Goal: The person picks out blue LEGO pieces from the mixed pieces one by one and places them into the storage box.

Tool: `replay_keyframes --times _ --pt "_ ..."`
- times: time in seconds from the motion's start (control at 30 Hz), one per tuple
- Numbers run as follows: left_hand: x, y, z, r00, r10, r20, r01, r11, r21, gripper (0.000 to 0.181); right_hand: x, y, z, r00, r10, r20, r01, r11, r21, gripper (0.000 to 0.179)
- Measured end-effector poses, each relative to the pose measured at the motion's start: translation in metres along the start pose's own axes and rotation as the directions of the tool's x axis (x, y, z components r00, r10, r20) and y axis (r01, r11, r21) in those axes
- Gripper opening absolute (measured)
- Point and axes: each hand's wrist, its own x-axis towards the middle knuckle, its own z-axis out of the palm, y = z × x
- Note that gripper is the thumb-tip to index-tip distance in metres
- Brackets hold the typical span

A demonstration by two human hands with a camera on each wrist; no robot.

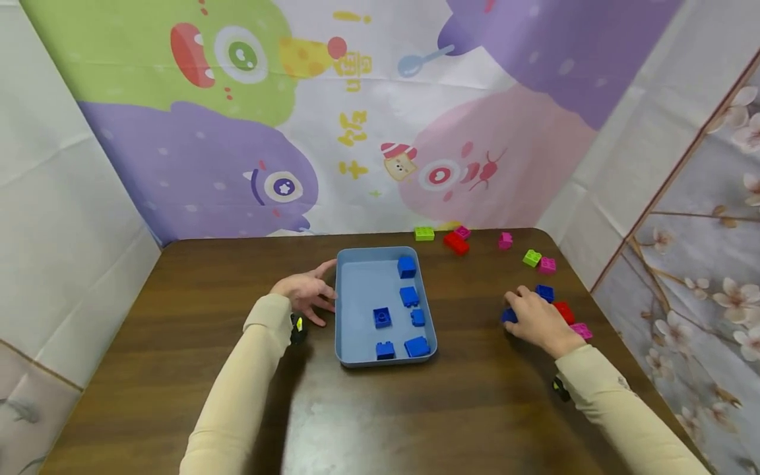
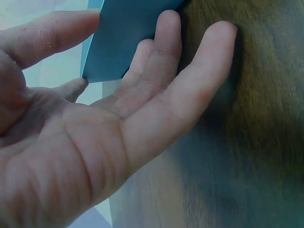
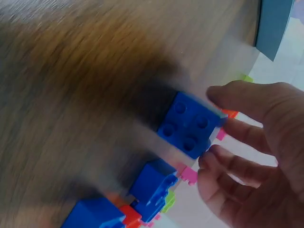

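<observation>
My left hand (image 1: 305,291) is at the left side of a shallow blue-grey tray (image 1: 338,310), fingers spread. In the left wrist view the thumb tip overlaps the tray's wall (image 2: 123,42), and the other fingers (image 2: 190,90) extend along its base. Several blue toy bricks lie in the tray, one of them (image 1: 382,318) near the middle. On the right, my right hand (image 1: 537,321) pinches a studded blue brick (image 3: 190,126) by its edge, between thumb and fingers. Another blue brick (image 1: 545,293) sits just beyond that hand.
Near the right hand lie a red brick (image 1: 564,312) and a pink brick (image 1: 582,330). Green (image 1: 532,258), pink (image 1: 547,265) and red (image 1: 456,243) bricks are scattered towards the back right of the wooden table (image 1: 196,316). A cartoon-printed cloth (image 1: 368,191) hangs behind it.
</observation>
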Motion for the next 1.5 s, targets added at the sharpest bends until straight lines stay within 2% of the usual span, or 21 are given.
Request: replay_keyframes --times 0.07,0.3,0.5,0.6,0.7,0.87,1.0,1.13,1.27,1.5 --pt "0.001 0.0 0.002 1.0 0.001 0.0 -0.001 1.0 0.002 0.098 0.001 0.0 0.001 1.0 0.004 0.011 -0.004 1.0 0.006 0.046" --pt "0.005 -0.004 0.004 1.0 0.002 0.0 -0.002 1.0 -0.008 0.097 0.0 0.001 0.008 0.998 -0.018 0.062 0.01 0.993 0.116 0.032" --pt "0.004 -0.004 0.002 1.0 -0.025 0.0 0.025 1.0 0.007 0.099 0.008 -0.006 0.01 0.999 -0.035 0.02 0.031 0.985 0.171 0.036" --pt "0.004 0.001 0.0 1.0 -0.01 -0.009 0.011 1.0 0.015 0.098 0.024 -0.016 0.003 0.998 -0.041 -0.045 0.048 0.982 0.183 0.04" --pt "0.002 0.005 -0.002 1.0 -0.006 -0.006 0.006 1.0 0.03 0.098 0.047 -0.033 -0.006 0.99 -0.093 -0.107 0.115 0.969 0.218 0.041" --pt "-0.003 0.006 -0.005 1.0 -0.021 -0.004 0.021 0.999 0.038 0.098 0.092 -0.076 -0.014 0.956 -0.257 -0.14 0.287 0.919 0.271 0.041" --pt "-0.005 0.004 -0.006 1.0 -0.008 -0.005 0.008 0.999 0.037 0.097 0.129 -0.111 -0.013 0.934 -0.342 -0.102 0.357 0.891 0.279 0.045" --pt "-0.006 0.002 -0.006 1.0 -0.008 -0.011 0.008 1.0 0.02 0.097 0.155 -0.138 -0.005 0.936 -0.353 0.005 0.337 0.897 0.286 0.044" --pt "-0.003 0.0 -0.005 1.0 -0.015 -0.013 0.015 1.0 0.002 0.098 0.168 -0.155 0.004 0.93 -0.354 0.1 0.317 0.909 0.272 0.035" --pt "0.0 -0.001 -0.007 0.999 -0.029 -0.024 0.028 1.0 -0.002 0.098 0.176 -0.17 0.017 0.915 -0.381 0.131 0.341 0.906 0.253 0.026"
